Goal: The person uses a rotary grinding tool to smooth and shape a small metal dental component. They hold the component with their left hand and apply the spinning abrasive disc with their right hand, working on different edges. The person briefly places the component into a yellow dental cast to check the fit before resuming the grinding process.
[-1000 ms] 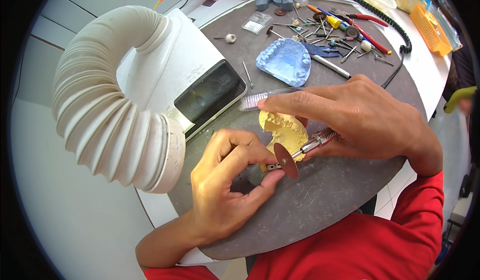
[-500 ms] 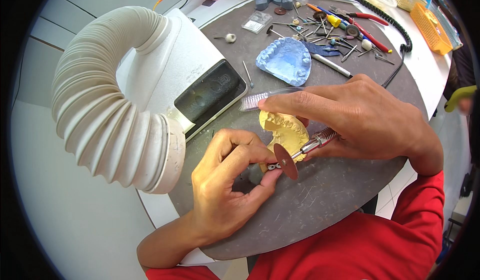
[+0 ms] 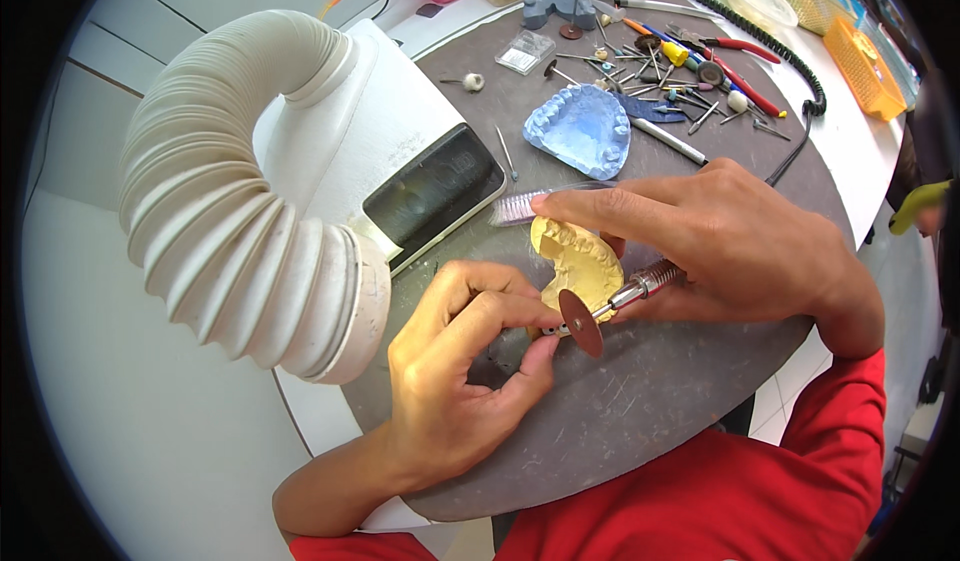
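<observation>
My left hand (image 3: pixel 460 361) pinches a small silvery metal dental piece (image 3: pixel 553 330) between thumb and fingertip; the fingers hide part of it. Close against that piece stands the reddish-brown cutting disc (image 3: pixel 581 323) of a rotary handpiece (image 3: pixel 640 286), which my right hand (image 3: pixel 735 241) grips. Behind the disc lies a yellow dental cast (image 3: pixel 575 261), under the right hand's outstretched index finger. That fingertip is at the end of a clear brush with pale bristles (image 3: pixel 515 208). Beyond it sits a blue dental cast (image 3: pixel 580 131).
On the left, a white ribbed hose (image 3: pixel 200 191) arches beside a white box with a dark window (image 3: pixel 425 186). Several burs and discs (image 3: pixel 650 71) lie scattered at the back, near red-handled pliers (image 3: pixel 740 49). A grey cast (image 3: pixel 557 6) and an orange basket (image 3: pixel 862 66) stand farther off.
The whole view has shifted slightly, so the bench items appear a little farther right. Both hands keep nearly the same grip, with the disc still close to the metal piece.
</observation>
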`<act>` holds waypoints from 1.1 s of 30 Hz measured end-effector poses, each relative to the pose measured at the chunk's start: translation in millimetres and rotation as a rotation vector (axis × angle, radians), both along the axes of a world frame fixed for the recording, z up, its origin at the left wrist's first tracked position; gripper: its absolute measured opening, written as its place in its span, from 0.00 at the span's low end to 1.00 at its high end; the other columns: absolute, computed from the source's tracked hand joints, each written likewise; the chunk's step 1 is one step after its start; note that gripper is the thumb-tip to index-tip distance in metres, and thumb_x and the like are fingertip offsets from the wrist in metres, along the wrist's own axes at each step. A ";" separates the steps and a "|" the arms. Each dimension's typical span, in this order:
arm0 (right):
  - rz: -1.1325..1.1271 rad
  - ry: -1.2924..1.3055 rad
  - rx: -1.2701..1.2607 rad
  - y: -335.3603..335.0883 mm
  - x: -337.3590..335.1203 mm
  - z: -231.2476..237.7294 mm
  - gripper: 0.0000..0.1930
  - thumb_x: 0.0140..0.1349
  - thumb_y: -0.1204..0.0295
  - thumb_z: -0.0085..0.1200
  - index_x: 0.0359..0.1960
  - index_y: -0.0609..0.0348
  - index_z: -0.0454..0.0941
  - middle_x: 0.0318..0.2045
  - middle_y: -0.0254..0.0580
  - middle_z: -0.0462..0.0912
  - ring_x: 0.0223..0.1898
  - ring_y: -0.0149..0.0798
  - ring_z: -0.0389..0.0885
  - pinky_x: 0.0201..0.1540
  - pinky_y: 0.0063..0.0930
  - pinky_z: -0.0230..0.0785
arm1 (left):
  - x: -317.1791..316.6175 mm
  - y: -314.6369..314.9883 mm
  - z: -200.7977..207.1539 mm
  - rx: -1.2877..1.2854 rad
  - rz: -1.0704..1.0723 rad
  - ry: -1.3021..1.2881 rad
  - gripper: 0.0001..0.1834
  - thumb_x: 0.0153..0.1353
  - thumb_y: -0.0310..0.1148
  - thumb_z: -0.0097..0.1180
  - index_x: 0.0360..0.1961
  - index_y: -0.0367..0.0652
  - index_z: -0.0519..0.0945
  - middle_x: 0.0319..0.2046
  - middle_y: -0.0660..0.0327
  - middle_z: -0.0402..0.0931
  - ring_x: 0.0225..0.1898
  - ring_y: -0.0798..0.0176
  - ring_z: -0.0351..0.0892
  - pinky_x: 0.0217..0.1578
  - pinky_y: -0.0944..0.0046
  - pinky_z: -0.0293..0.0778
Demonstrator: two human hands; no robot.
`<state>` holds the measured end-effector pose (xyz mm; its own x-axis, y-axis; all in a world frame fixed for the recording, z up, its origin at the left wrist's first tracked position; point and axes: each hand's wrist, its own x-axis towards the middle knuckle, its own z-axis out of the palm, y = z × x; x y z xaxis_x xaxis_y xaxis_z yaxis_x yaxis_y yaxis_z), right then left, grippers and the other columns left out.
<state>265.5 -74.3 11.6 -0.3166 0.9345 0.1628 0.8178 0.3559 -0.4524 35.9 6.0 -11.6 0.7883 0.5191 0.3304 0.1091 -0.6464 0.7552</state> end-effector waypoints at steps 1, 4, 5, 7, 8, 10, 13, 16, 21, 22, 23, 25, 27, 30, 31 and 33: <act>-0.008 -0.002 0.000 -0.2 0.2 -0.8 0.42 0.47 0.61 0.69 0.66 0.48 0.64 0.41 0.43 0.84 0.30 0.44 0.85 0.30 0.33 0.76 | -0.3 1.1 -0.2 -0.017 -0.007 0.000 0.11 0.45 0.16 0.64 0.32 0.37 0.79 0.36 0.55 0.75 0.39 0.62 0.76 0.42 0.65 0.72; -0.009 -0.014 0.010 -0.4 0.1 -1.3 0.42 0.47 0.60 0.70 0.66 0.50 0.65 0.39 0.42 0.84 0.30 0.43 0.84 0.30 0.32 0.76 | -3.4 2.7 1.8 -0.075 -0.014 -0.016 0.11 0.48 0.15 0.63 0.34 0.36 0.80 0.38 0.55 0.76 0.41 0.62 0.77 0.44 0.65 0.72; -0.006 -0.024 0.014 -0.4 0.7 -0.6 0.43 0.46 0.59 0.70 0.66 0.51 0.65 0.38 0.41 0.84 0.29 0.43 0.84 0.30 0.31 0.75 | -4.8 2.9 2.3 -0.103 -0.017 -0.034 0.11 0.49 0.15 0.62 0.35 0.36 0.80 0.38 0.55 0.77 0.42 0.62 0.77 0.44 0.65 0.73; -0.010 0.001 0.027 -0.1 0.5 4.7 0.38 0.47 0.57 0.70 0.60 0.53 0.69 0.34 0.42 0.83 0.29 0.44 0.83 0.29 0.33 0.73 | -7.3 1.2 2.9 -0.267 -0.024 -0.119 0.10 0.53 0.15 0.61 0.36 0.35 0.79 0.40 0.54 0.78 0.43 0.63 0.78 0.46 0.64 0.73; -0.017 0.038 0.036 0.2 -0.2 9.0 0.33 0.48 0.56 0.69 0.55 0.55 0.72 0.32 0.43 0.82 0.29 0.46 0.82 0.29 0.35 0.71 | -7.9 -1.4 2.5 -0.403 -0.029 -0.186 0.09 0.54 0.15 0.61 0.37 0.35 0.79 0.40 0.53 0.78 0.44 0.63 0.78 0.47 0.64 0.73; -0.048 0.027 0.073 -0.6 0.2 14.6 0.27 0.48 0.53 0.68 0.43 0.57 0.76 0.27 0.43 0.80 0.26 0.47 0.80 0.26 0.37 0.67 | -10.6 -4.1 4.4 -0.664 -0.025 -0.266 0.08 0.58 0.16 0.59 0.39 0.35 0.78 0.42 0.52 0.79 0.44 0.63 0.79 0.47 0.63 0.74; -0.098 -0.069 0.158 -2.0 -0.7 18.3 0.24 0.46 0.49 0.68 0.29 0.57 0.74 0.20 0.39 0.76 0.18 0.43 0.76 0.20 0.35 0.63 | -14.1 -6.0 12.6 -1.040 0.021 -0.249 0.07 0.63 0.20 0.56 0.42 0.35 0.76 0.43 0.50 0.80 0.42 0.61 0.81 0.47 0.63 0.77; -0.102 -0.083 0.219 -2.5 -7.1 18.7 0.25 0.46 0.48 0.68 0.22 0.56 0.70 0.17 0.37 0.72 0.15 0.40 0.73 0.17 0.34 0.59 | -15.5 -1.2 14.1 -1.266 0.026 -0.183 0.06 0.64 0.22 0.56 0.43 0.35 0.76 0.43 0.50 0.80 0.43 0.61 0.82 0.45 0.63 0.78; -0.121 -0.111 0.238 2.1 -19.6 15.9 0.28 0.43 0.45 0.69 0.19 0.56 0.70 0.15 0.35 0.69 0.14 0.38 0.71 0.16 0.32 0.58 | -16.7 -3.0 11.6 -1.295 0.012 -0.191 0.06 0.66 0.25 0.55 0.43 0.36 0.76 0.43 0.49 0.80 0.43 0.60 0.82 0.42 0.64 0.80; -0.126 -0.115 0.235 2.6 -20.5 15.9 0.28 0.42 0.45 0.69 0.19 0.56 0.70 0.15 0.34 0.69 0.14 0.37 0.71 0.16 0.32 0.58 | -16.8 -3.3 10.5 -1.294 0.012 -0.193 0.07 0.66 0.25 0.55 0.43 0.36 0.76 0.43 0.49 0.80 0.43 0.60 0.83 0.42 0.64 0.80; -0.127 -0.128 0.248 3.3 -20.8 14.7 0.28 0.42 0.45 0.69 0.18 0.56 0.70 0.14 0.34 0.69 0.14 0.37 0.71 0.15 0.32 0.58 | -17.0 -3.2 9.7 -1.301 -0.001 -0.190 0.07 0.66 0.25 0.55 0.43 0.36 0.76 0.43 0.48 0.80 0.43 0.60 0.83 0.42 0.64 0.80; -0.125 -0.152 0.279 4.8 -21.0 10.9 0.27 0.42 0.46 0.70 0.18 0.56 0.71 0.14 0.33 0.69 0.13 0.36 0.71 0.14 0.31 0.57 | -18.1 -3.4 9.1 -1.309 -0.025 -0.186 0.07 0.66 0.25 0.54 0.44 0.36 0.76 0.42 0.48 0.81 0.42 0.59 0.83 0.42 0.64 0.80; -0.120 -0.175 0.311 5.2 -21.1 9.7 0.27 0.43 0.47 0.70 0.17 0.55 0.70 0.13 0.33 0.68 0.13 0.35 0.70 0.13 0.30 0.56 | -18.0 -4.7 10.4 -1.336 -0.037 -0.190 0.07 0.66 0.25 0.54 0.44 0.37 0.76 0.41 0.47 0.81 0.42 0.59 0.82 0.42 0.64 0.80; -0.114 -0.190 0.327 5.9 -21.3 8.6 0.27 0.43 0.47 0.70 0.16 0.55 0.70 0.12 0.32 0.68 0.12 0.33 0.70 0.13 0.30 0.56 | -16.9 -5.3 12.2 -1.354 -0.043 -0.207 0.07 0.67 0.26 0.54 0.44 0.37 0.76 0.41 0.46 0.81 0.41 0.59 0.82 0.42 0.63 0.79; -0.111 -0.192 0.328 6.2 -21.7 8.2 0.27 0.43 0.47 0.70 0.15 0.55 0.70 0.12 0.32 0.67 0.11 0.33 0.70 0.13 0.29 0.56 | -16.9 -5.3 12.1 -1.355 -0.043 -0.216 0.07 0.67 0.26 0.54 0.44 0.37 0.76 0.40 0.46 0.81 0.41 0.60 0.82 0.42 0.63 0.79; -0.104 -0.192 0.322 7.1 -22.2 7.1 0.27 0.44 0.46 0.69 0.15 0.55 0.70 0.12 0.32 0.67 0.11 0.33 0.70 0.13 0.29 0.57 | -16.9 -5.4 11.0 -1.363 -0.044 -0.219 0.07 0.67 0.26 0.54 0.44 0.37 0.76 0.41 0.46 0.81 0.40 0.60 0.82 0.42 0.63 0.79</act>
<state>243.3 -67.2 18.8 -0.2763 0.8738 0.4003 0.9158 0.3657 -0.1661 19.0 0.6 -0.6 0.8105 0.5054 -0.2960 -0.0934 0.6104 0.7866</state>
